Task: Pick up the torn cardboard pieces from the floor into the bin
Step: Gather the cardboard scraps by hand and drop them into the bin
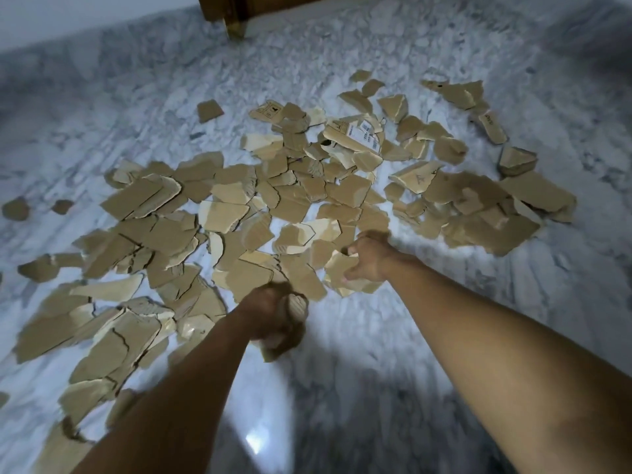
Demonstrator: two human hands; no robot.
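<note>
Indoor room, most likely a home. Polished white-and-grey marble floor [444, 336] reflects an overhead light. Plain pale wall [85, 12] meets it at far left. A dark wooden furniture leg [236, 18] with a brass-coloured foot stands at the top edge.

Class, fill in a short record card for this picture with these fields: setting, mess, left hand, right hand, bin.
setting: marble floor, wooden furniture leg at the far edge
mess: torn cardboard pieces spread widely, many overlapping
left hand: closed around cardboard scraps, blurred
right hand: gripping a cardboard piece at the near edge of the pile
bin: not in view
</note>
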